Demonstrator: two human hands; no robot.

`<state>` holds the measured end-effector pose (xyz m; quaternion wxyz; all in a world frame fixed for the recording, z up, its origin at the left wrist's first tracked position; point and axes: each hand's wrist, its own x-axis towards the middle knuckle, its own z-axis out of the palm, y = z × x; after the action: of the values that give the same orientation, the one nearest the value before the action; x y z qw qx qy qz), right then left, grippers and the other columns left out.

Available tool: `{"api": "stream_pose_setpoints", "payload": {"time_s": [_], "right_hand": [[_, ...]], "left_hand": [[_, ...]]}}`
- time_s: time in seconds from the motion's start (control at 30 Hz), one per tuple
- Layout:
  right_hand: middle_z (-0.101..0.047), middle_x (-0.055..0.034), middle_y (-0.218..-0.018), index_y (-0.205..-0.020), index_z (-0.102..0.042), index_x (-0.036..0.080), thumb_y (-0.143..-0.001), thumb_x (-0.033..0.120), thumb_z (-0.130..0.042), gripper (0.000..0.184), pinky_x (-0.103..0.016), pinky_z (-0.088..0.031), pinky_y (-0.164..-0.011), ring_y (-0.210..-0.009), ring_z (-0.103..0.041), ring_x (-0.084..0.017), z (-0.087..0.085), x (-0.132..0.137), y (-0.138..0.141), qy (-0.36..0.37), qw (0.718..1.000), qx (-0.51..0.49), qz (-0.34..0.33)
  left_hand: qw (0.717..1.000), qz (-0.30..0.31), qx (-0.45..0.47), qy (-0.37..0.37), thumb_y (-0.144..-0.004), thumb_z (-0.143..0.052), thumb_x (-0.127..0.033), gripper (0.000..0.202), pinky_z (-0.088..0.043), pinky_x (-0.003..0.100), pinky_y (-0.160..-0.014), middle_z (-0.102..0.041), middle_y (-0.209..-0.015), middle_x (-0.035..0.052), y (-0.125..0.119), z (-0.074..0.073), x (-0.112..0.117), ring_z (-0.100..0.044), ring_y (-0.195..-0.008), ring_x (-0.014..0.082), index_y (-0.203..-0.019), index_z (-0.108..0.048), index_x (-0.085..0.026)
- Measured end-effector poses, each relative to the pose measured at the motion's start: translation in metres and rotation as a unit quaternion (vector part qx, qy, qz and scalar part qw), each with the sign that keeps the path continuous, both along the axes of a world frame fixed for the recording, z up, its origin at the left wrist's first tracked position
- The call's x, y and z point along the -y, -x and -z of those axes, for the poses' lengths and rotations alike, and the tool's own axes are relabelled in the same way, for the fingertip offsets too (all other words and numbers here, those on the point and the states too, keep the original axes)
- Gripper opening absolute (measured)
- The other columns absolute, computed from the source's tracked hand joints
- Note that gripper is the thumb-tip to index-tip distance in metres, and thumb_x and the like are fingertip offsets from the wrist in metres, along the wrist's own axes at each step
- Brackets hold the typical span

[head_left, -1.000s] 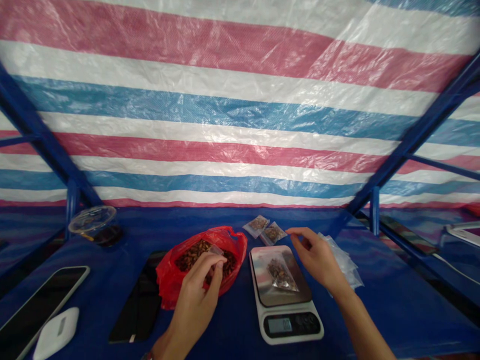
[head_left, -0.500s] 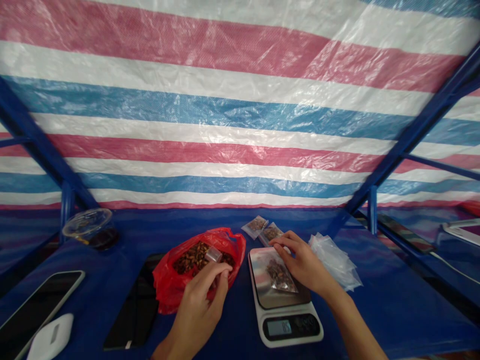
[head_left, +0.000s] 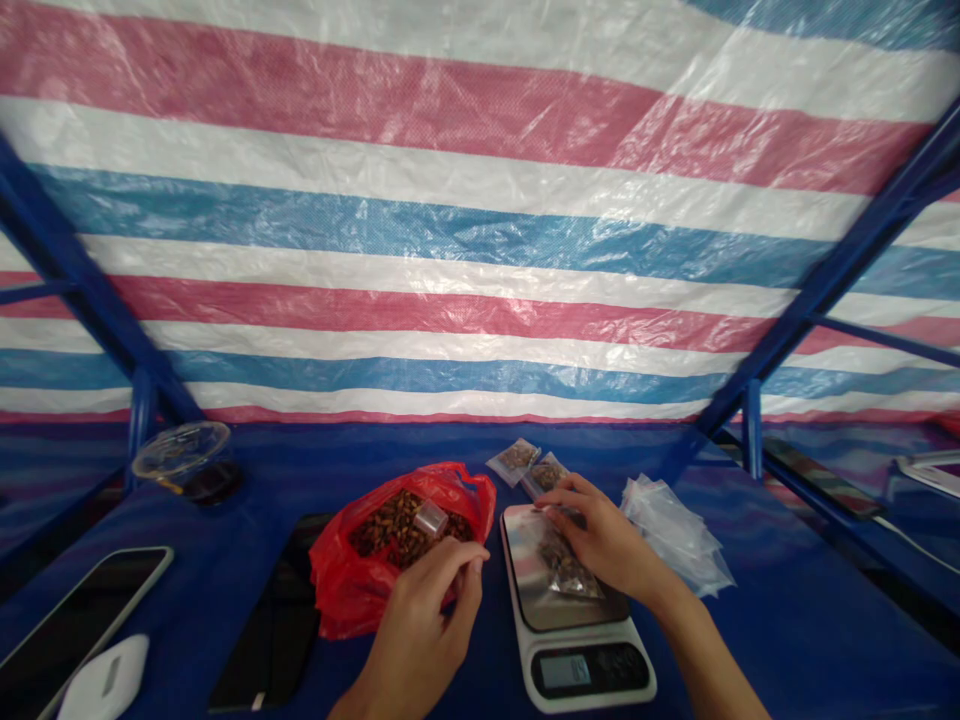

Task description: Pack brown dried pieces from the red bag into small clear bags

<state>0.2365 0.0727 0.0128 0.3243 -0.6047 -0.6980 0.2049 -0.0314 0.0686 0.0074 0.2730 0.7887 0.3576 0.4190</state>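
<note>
My right hand reaches over a digital kitchen scale. Its fingers close on the upper part of a small clear plastic bag of brown dried pieces, which lies on the steel plate. Digits show on the scale's display, too blurred to read surely. My left hand hovers at the near right side of a red plastic bag, thumb and forefinger pinched together. Whatever the pinch holds, if anything, is too small to see. Brown dried pieces fill the red bag, and a small clear plastic cup lies on them.
Two filled bags lie behind the scale, and flat unfilled clear bags to its right. Leftward are a black phone, another phone, a white earphone case and a lidded cup of dark liquid. Blue frame bars slant at both sides.
My left hand has shifted slightly right, away from the red bag's middle. My right hand has drawn a little nearer over the bag on the scale. The whole view has tilted slightly.
</note>
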Motion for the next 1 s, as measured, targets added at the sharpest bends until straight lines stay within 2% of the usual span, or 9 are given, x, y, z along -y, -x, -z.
{"api": "stream_pose_setpoints", "payload": {"time_s": [0.2,0.3,0.4,0.47,0.53,0.63,0.73,0.83,1.0], "right_hand": [[-0.060,-0.0044,-0.099,-0.085,-0.069,0.021,-0.096,0.021,-0.055,0.018,-0.035,-0.045,-0.089,-0.095,-0.060,-0.021,-0.009,0.004,0.004,-0.015,1.000,-0.019,-0.007],[-0.059,-0.0035,-0.097,-0.086,-0.066,0.021,-0.098,0.019,-0.052,0.019,-0.032,-0.045,-0.086,-0.093,-0.059,-0.019,-0.024,0.009,0.019,-0.021,0.997,-0.069,-0.036],[-0.059,-0.0021,-0.094,-0.085,-0.064,0.021,-0.098,0.018,-0.052,0.018,-0.029,-0.045,-0.081,-0.090,-0.059,-0.017,-0.039,0.016,0.048,-0.030,0.989,-0.113,-0.087],[-0.058,-0.0011,-0.093,-0.084,-0.063,0.022,-0.098,0.016,-0.052,0.018,-0.027,-0.045,-0.078,-0.087,-0.059,-0.015,-0.047,0.020,0.067,-0.034,0.983,-0.132,-0.123],[-0.058,-0.0008,-0.092,-0.084,-0.062,0.022,-0.098,0.015,-0.052,0.019,-0.026,-0.045,-0.075,-0.084,-0.058,-0.014,-0.052,0.024,0.079,-0.031,0.978,-0.144,-0.147],[-0.058,-0.0013,-0.091,-0.083,-0.062,0.022,-0.100,0.019,-0.051,0.021,-0.026,-0.046,-0.073,-0.082,-0.058,-0.015,-0.058,0.027,0.084,-0.046,0.977,-0.143,-0.148],[-0.062,-0.0021,-0.093,-0.090,-0.065,0.023,-0.101,0.026,-0.054,0.017,-0.027,-0.047,-0.077,-0.084,-0.060,-0.016,-0.055,0.023,0.086,-0.083,0.981,-0.126,-0.117],[-0.069,-0.0038,-0.103,-0.105,-0.068,0.025,-0.102,0.027,-0.053,0.016,-0.032,-0.049,-0.086,-0.093,-0.063,-0.019,-0.043,0.011,0.101,-0.098,0.991,-0.062,-0.059],[-0.072,-0.0099,-0.110,-0.110,-0.071,0.021,-0.098,0.027,-0.059,0.018,-0.047,-0.044,-0.101,-0.110,-0.061,-0.031,-0.025,-0.019,0.145,-0.066,0.982,0.176,-0.014]], "left_hand": [[0.998,0.013,0.007,0.065,-0.103,-0.047,-0.027,0.023,-0.051,0.024,-0.075,-0.069,-0.090,0.0017,-0.004,0.002,0.002,-0.065,-0.079,0.0134,-0.107,-0.069,-0.024],[0.987,0.006,0.062,0.147,-0.099,-0.055,-0.035,0.025,-0.052,0.029,-0.087,-0.070,-0.110,0.0068,-0.010,0.002,0.004,-0.066,-0.099,0.0182,-0.120,-0.066,-0.024],[0.952,0.075,0.163,0.249,-0.089,-0.071,-0.040,0.055,-0.049,0.034,-0.103,-0.062,-0.135,0.0104,-0.019,0.000,0.006,-0.060,-0.123,0.0234,-0.139,-0.054,-0.025],[0.915,0.139,0.211,0.315,-0.086,-0.074,-0.042,0.054,-0.050,0.035,-0.101,-0.066,-0.127,0.0099,-0.025,-0.004,0.007,-0.062,-0.118,0.0234,-0.134,-0.057,-0.022],[0.890,0.154,0.231,0.362,-0.086,-0.072,-0.044,0.040,-0.052,0.030,-0.088,-0.070,-0.104,0.0066,-0.028,-0.008,0.007,-0.066,-0.098,0.0198,-0.115,-0.064,-0.018],[0.885,0.113,0.243,0.382,-0.086,-0.071,-0.045,0.032,-0.050,0.025,-0.071,-0.064,-0.082,0.0007,-0.026,-0.016,0.007,-0.061,-0.076,0.0142,-0.097,-0.064,-0.016],[0.914,0.049,0.238,0.325,-0.085,-0.072,-0.042,0.029,-0.050,0.025,-0.070,-0.063,-0.081,-0.0006,-0.014,-0.022,0.006,-0.060,-0.073,0.0138,-0.099,-0.063,-0.018],[0.945,-0.072,0.228,0.224,-0.085,-0.071,-0.042,0.029,-0.053,0.027,-0.077,-0.066,-0.091,0.0019,0.009,-0.027,-0.001,-0.064,-0.082,0.0167,-0.103,-0.064,-0.019],[0.938,-0.291,0.165,0.085,-0.088,-0.065,-0.049,0.039,-0.054,0.037,-0.086,-0.069,-0.103,0.0073,0.060,-0.023,-0.030,-0.066,-0.092,0.0233,-0.113,-0.062,-0.020]]}}
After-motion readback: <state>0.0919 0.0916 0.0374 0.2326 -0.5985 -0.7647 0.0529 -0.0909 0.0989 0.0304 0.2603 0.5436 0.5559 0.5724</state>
